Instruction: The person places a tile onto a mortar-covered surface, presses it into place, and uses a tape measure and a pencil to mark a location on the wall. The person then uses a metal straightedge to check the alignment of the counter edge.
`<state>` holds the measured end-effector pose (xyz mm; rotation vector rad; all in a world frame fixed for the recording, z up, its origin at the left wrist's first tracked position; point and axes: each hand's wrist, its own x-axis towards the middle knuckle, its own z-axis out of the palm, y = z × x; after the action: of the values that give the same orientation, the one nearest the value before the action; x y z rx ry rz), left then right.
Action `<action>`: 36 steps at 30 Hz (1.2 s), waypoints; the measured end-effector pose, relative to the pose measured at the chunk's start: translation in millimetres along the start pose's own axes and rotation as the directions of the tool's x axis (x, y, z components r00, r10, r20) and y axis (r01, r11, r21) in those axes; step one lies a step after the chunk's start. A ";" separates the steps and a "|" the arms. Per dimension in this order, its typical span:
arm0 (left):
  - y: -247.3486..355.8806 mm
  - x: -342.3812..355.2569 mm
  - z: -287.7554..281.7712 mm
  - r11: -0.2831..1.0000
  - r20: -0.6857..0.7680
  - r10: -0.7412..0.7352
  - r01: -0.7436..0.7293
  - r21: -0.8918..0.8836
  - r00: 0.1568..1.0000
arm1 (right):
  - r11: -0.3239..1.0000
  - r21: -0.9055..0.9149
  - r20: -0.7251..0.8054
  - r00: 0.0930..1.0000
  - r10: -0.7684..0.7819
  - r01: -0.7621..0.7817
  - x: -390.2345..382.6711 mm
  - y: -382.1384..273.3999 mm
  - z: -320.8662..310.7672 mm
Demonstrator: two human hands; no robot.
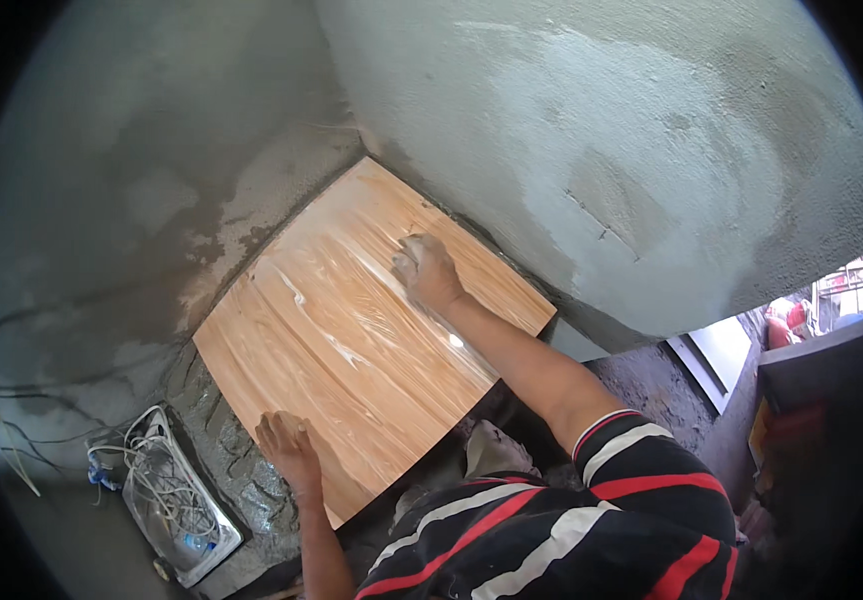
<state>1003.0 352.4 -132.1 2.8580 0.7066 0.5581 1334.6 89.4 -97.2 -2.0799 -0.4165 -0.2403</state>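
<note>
A large square floor tile [351, 340] with an orange-brown wood grain and glossy streaks lies in the corner between two plastered walls. My right hand [427, 272] rests on its upper right part, fingers curled in; whatever they hold, if anything, is hidden. Near the tile's lower left edge, my left hand [289, 452] lies on the surface with its fingers stretched out and holding nothing. Grey wet mortar [213, 440] shows beside that edge.
A white basin-like tray [213, 525] with tangled cable stands at the lower left. Black wires [41, 390] hang along the left wall. Plastered walls [651, 150] border the tile's far sides. A pale flat panel [719, 360] lies at the right, near a doorway.
</note>
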 end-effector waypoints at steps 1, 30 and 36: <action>-0.4 -0.5 -0.6 1.000 -0.005 -0.008 0.008 0.006 1.000 | 0.999 -0.046 0.032 0.999 -0.024 0.026 5.8 5.2 -1.6; -4.6 10.5 -6.5 0.995 0.042 -0.093 0.094 -0.020 0.995 | 0.841 -0.541 0.180 0.979 0.093 0.019 116.2 31.4 38.8; -4.8 9.9 -10.3 0.998 0.007 -0.062 0.062 -0.009 0.998 | 0.756 -0.637 0.120 0.988 -0.093 0.149 113.5 50.2 55.5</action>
<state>1005.1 361.8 -120.6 2.8176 0.7862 0.5408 1458.8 135.4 -127.6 -2.7576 -0.5781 -0.4252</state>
